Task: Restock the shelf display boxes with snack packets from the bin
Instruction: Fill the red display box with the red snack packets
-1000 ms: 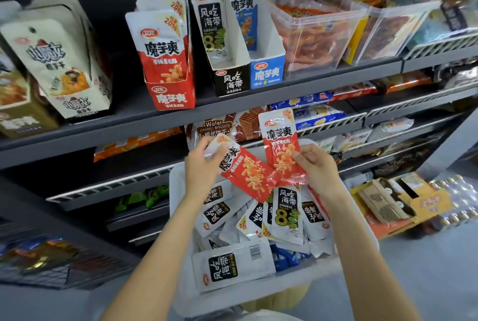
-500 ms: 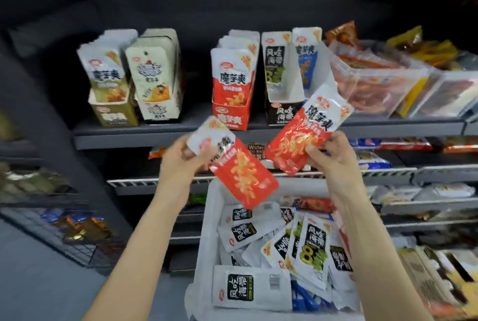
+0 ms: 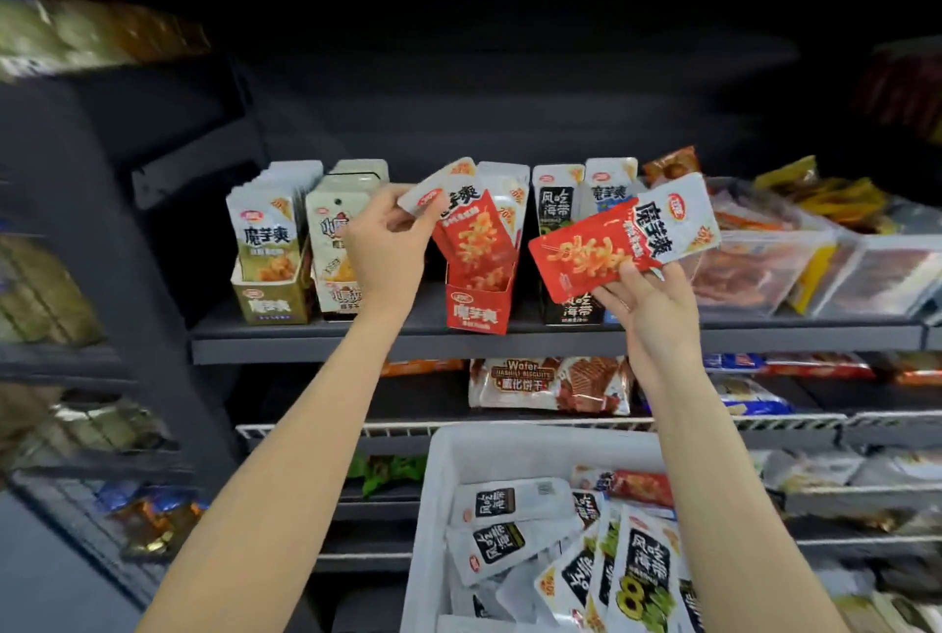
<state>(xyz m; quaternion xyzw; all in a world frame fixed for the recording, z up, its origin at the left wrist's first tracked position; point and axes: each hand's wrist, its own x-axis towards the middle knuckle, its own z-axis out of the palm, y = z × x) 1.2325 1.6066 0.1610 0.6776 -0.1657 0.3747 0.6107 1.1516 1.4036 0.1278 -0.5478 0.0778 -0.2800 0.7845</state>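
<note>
The left hand (image 3: 385, 245) pinched the white top of a red packet (image 3: 471, 229) between thumb and curled fingers, its lower end dipping into the red box (image 3: 476, 308) just right of that hand. How deep it sat could not be told, since the box front hid its bottom edge, and it was hard to say whether the hand held one packet or two stacked. The right hand (image 3: 652, 311) gripped a second red packet (image 3: 617, 240) by its lower edge, tilted, with the thumb on its face; the fingers behind were hidden. That packet covered most of the black box (image 3: 573, 311) behind it, leaving only the box's lower front and one upright packet showing.

Left of the left hand stood an olive box (image 3: 270, 303) and a cream box (image 3: 339, 296), the latter partly hidden by the wrist. Right of the right hand clear tubs (image 3: 764, 270) held blurred orange snacks. All rested on the shelf (image 3: 357, 342).

Below both forearms sat the white bin (image 3: 448, 505), cut off by the bottom edge, holding white-and-black packets (image 3: 509, 505) in a loose heap. The far left was too blurred to read.
</note>
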